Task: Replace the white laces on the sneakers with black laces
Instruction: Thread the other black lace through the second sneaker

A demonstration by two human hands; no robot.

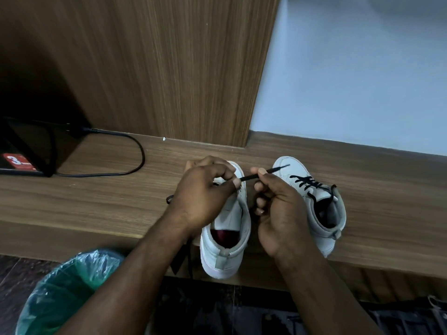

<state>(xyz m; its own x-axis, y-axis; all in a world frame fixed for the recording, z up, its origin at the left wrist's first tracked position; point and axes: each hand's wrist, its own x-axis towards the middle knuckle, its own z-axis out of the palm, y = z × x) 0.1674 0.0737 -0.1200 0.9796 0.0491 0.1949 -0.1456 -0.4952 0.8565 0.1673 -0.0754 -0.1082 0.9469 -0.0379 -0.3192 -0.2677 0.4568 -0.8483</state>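
Your left hand point(205, 192) curls over the white high-top sneaker point(217, 259), pinching a thin black lace point(250, 176); your right hand point(278, 211), at its 3 o'clock, pinches the same lace near its tip. Further toward 3 o'clock, the second white sneaker point(338, 213) is laced in black; both stand on the brown wooden ledge point(96, 201)

We reach forward with our bare left forearm point(135, 267) and right forearm point(314, 286) side by side, the backs of both hands turned up. Our left hand point(205, 189) curls its fingers and pinches the black lace point(249, 177) between thumb and forefinger. Just beside it, our right hand point(278, 213) pinches the same lace near its tip, its other fingers folded toward the palm.
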